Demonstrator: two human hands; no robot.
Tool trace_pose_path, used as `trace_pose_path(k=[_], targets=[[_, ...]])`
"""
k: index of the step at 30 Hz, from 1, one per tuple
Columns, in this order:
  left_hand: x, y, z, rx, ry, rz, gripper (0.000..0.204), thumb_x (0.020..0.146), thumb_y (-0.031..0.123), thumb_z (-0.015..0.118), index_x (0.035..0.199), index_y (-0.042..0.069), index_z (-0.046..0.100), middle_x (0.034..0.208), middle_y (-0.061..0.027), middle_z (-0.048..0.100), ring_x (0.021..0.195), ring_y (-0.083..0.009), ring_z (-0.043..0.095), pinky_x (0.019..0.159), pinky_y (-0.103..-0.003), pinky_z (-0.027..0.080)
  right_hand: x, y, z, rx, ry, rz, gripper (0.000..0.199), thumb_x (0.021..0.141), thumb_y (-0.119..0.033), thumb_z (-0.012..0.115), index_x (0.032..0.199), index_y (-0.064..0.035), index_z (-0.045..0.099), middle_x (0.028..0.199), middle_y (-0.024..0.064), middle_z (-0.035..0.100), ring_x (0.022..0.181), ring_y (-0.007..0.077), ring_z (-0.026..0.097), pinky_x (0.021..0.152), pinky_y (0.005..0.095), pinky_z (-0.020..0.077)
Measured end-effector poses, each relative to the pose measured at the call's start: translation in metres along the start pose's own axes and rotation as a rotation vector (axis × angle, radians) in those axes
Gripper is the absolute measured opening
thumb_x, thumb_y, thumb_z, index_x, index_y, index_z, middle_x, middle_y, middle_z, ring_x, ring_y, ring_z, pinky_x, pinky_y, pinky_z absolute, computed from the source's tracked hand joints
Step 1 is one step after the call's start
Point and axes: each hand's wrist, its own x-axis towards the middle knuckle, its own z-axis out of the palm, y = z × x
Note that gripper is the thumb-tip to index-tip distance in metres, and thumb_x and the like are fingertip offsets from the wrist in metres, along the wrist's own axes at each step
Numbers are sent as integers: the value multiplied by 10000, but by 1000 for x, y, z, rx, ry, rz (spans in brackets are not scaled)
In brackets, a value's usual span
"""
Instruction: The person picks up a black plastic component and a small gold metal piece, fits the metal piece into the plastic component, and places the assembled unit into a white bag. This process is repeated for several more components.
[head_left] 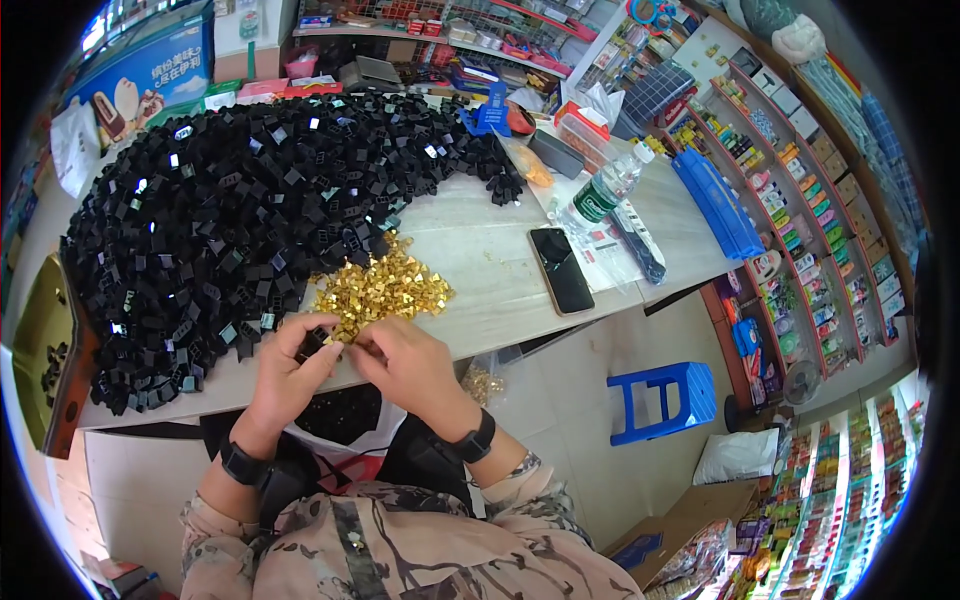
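My left hand (pixel 290 370) pinches a small black plastic part (pixel 312 343) at the table's front edge. My right hand (pixel 405 362) meets it from the right, fingertips holding a small gold metal clip (pixel 343 340) against that part. Just beyond the hands lies a heap of gold clips (pixel 385 288). A very large pile of black plastic parts (pixel 240 210) covers the left and middle of the table (pixel 490 270). An open bag (pixel 345 420) with black parts in it sits in my lap below the hands.
A black phone (pixel 561 270), a plastic water bottle (pixel 605 190), a dark strap-like item (pixel 637 243) and blue folders (pixel 715 205) lie on the table's right side. A blue stool (pixel 660 398) stands on the floor. Shop shelves (pixel 800 200) fill the right. A box (pixel 45 350) sits at left.
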Motion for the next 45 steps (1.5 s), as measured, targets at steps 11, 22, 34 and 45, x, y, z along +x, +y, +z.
trace_pose_path(k=[11, 22, 34, 45], targets=[[-1, -3, -9, 97, -112, 0, 328, 809, 4, 633, 1127, 14, 553, 854, -42, 594, 704, -105, 551, 634, -232, 450, 9, 7, 0, 16, 8, 35, 168, 737, -140, 715, 851, -82, 607, 750, 49, 580, 623, 207, 599, 531, 297, 472], [8, 10, -15, 138, -264, -17, 355, 823, -8, 590, 1173, 5, 533, 921, -115, 626, 803, -195, 634, 711, -293, 492, 12, 12, -8, 56, -112, 94, 163, 739, -127, 729, 852, -84, 619, 764, 48, 575, 622, 197, 589, 526, 287, 462], [5, 1, -16, 44, -289, -8, 326, 867, -39, 479, 1190, -10, 446, 1017, -114, 600, 780, -110, 605, 600, -216, 488, 15, 11, -4, 52, -72, 86, 152, 741, -128, 721, 854, -99, 623, 754, 40, 573, 618, 200, 588, 515, 288, 459], [-1, 6, -1, -40, -104, -124, 267, 877, -16, 510, 1137, -1, 453, 918, -74, 623, 695, -79, 574, 586, -204, 469, 8, 13, -4, 73, 17, 30, 122, 726, -134, 699, 802, -118, 604, 742, 29, 558, 665, 222, 584, 539, 324, 465]])
